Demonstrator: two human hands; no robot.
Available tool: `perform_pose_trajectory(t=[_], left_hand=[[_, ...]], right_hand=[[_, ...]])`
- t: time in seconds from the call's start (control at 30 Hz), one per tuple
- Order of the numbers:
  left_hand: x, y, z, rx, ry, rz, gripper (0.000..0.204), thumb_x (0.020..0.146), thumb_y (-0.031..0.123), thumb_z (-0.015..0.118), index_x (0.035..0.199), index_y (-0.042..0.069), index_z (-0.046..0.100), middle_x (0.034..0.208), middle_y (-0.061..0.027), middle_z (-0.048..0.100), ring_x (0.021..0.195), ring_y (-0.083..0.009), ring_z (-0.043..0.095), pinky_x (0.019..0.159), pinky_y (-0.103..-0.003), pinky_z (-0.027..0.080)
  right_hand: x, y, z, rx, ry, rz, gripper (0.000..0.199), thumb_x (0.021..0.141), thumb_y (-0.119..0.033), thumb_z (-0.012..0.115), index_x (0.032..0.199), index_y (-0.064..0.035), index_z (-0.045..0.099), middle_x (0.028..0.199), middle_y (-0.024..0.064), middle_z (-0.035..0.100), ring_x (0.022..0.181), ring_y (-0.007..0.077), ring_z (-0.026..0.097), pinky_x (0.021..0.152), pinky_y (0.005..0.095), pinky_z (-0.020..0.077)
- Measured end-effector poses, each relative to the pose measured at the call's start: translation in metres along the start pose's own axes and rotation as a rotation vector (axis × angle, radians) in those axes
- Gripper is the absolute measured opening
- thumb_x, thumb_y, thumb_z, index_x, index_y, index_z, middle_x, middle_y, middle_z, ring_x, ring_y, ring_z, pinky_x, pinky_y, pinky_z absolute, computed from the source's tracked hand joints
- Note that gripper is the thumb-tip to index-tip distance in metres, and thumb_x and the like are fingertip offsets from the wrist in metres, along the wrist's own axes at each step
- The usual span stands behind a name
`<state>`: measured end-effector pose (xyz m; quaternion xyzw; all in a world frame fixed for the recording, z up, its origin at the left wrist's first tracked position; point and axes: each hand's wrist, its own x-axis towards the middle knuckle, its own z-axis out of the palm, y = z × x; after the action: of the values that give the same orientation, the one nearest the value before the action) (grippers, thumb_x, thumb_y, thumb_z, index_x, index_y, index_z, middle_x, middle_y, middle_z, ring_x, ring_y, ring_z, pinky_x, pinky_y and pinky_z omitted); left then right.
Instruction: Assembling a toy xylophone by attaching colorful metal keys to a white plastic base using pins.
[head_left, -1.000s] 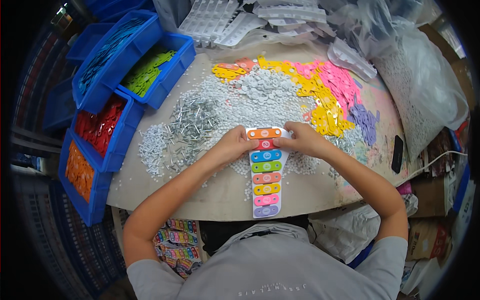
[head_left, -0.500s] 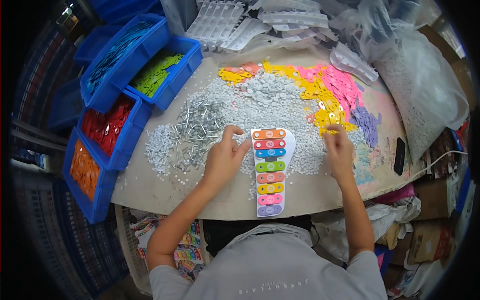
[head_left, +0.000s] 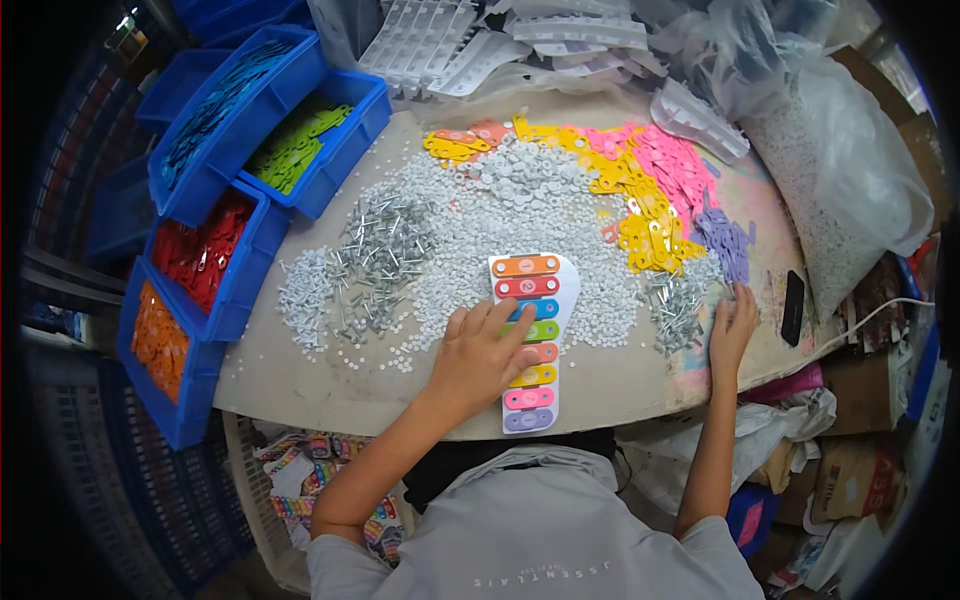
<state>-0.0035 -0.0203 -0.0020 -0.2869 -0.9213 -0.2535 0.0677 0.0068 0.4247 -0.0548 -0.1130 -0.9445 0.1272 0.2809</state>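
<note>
A toy xylophone [head_left: 528, 398] lies on the table, its white base carrying several coloured metal bars. White caps sit at the ends of the orange and red bars at its far end. My left hand [head_left: 472, 362] rests on its left side, fingertips stretched over the blue bar and thumb by the coral one. Over to the right, my right hand [head_left: 733, 330] is low at the table with fingers apart, beside a small heap of metal pins [head_left: 678, 308]. Nothing shows in its fingers. Loose white caps [head_left: 500, 225] spread beyond the xylophone.
Blue bins [head_left: 232, 330] of coloured bars line the left. Yellow bars [head_left: 650, 228], pink bars [head_left: 675, 170] and purple bars [head_left: 724, 245] lie far right. Another pin heap [head_left: 385, 240] is at left. A black phone-like object [head_left: 794, 308] and clear bag [head_left: 840, 170] flank the right edge.
My left hand has moved from the xylophone's far left corner onto its middle bars. My right hand has shifted right and nearer, away from the yellow bars, uncovering the right pin heap.
</note>
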Motion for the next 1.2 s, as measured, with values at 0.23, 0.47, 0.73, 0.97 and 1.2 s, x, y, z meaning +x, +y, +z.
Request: perform_pose_trajectory(t=[0.23, 0.47, 0.73, 0.97, 1.2], left_hand=[[-0.006, 0.004, 0.004, 0.067, 0.090, -0.015, 0.055, 0.091, 0.043, 0.064, 0.136, 0.011, 0.059, 0.131, -0.0054, 0.054, 0.121, -0.0257, 0.048, 0.101, -0.043, 0.032], [-0.055, -0.052, -0.073, 0.115, 0.573, -0.482, 0.011, 0.088, 0.011, 0.068, 0.097, 0.007, 0.070, 0.094, -0.0053, 0.068, 0.100, -0.0258, 0.058, 0.093, -0.041, 0.036], [-0.098, -0.110, -0.098, 0.266, 0.469, -0.604, 0.008, 0.086, 0.009, 0.070, 0.094, 0.008, 0.072, 0.093, -0.0042, 0.067, 0.097, -0.0241, 0.057, 0.092, -0.038, 0.037], [-0.084, -0.119, -0.097, 0.358, 0.408, -0.572, 0.009, 0.085, 0.007, 0.070, 0.094, 0.007, 0.071, 0.092, -0.0052, 0.064, 0.096, -0.0257, 0.057, 0.091, -0.038, 0.037], [-0.092, -0.126, -0.098, 0.370, 0.437, -0.590, 0.009, 0.084, 0.008, 0.071, 0.093, 0.008, 0.071, 0.091, -0.0053, 0.063, 0.096, -0.0260, 0.057, 0.090, -0.039, 0.038]], right_hand=[[0.012, 0.009, 0.013, -0.084, -0.032, -0.023, 0.036, 0.096, -0.018, 0.061, 0.130, -0.0081, 0.062, 0.126, 0.0183, 0.057, 0.120, 0.0355, 0.051, 0.106, 0.0465, 0.0369], [0.018, 0.009, 0.009, 0.040, -0.055, 0.094, 0.026, 0.096, -0.016, 0.061, 0.118, -0.0029, 0.064, 0.117, 0.0148, 0.060, 0.111, 0.0317, 0.056, 0.097, 0.0416, 0.0441], [0.021, -0.004, 0.010, -0.054, 0.070, 0.009, 0.022, 0.096, -0.013, 0.062, 0.115, -0.0028, 0.064, 0.114, 0.0141, 0.060, 0.109, 0.0331, 0.056, 0.096, 0.0411, 0.0444], [0.020, -0.029, 0.004, 0.092, -0.079, -0.124, 0.016, 0.096, -0.008, 0.060, 0.110, -0.0009, 0.063, 0.106, 0.0141, 0.062, 0.104, 0.0321, 0.057, 0.094, 0.0396, 0.0443], [0.022, -0.022, 0.004, 0.205, -0.123, -0.078, 0.009, 0.095, -0.009, 0.061, 0.098, -0.0001, 0.063, 0.099, 0.0120, 0.062, 0.099, 0.0290, 0.057, 0.091, 0.0376, 0.0442]])
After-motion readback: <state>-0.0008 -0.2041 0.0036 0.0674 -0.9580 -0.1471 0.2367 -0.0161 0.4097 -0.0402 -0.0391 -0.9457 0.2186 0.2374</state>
